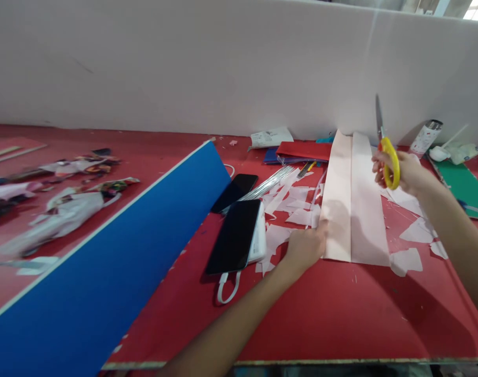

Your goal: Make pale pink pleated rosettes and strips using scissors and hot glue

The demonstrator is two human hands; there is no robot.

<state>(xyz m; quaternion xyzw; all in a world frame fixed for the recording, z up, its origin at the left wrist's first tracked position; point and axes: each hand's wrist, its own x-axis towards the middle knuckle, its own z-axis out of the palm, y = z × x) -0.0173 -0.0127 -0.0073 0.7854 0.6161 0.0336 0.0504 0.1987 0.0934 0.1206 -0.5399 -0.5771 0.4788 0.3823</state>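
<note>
A long folded sheet of pale pink paper (352, 199) lies on the red table (321, 314), running away from me. My left hand (305, 246) pinches its near left edge, fingers closed on the paper. My right hand (403, 170) hovers just right of the sheet, gripping yellow-handled scissors (386, 152) with the blades pointing up. Several pale paper scraps (293, 207) lie on both sides of the sheet.
A blue divider board (97, 272) slants across the left. A phone on a white power bank (236, 235) and a second phone (234, 191) lie beside it. Metal rods (268, 183), red and blue paper (301, 151), a can (425, 137), a green sheet (462, 186) and colourful clutter (66, 188) surround.
</note>
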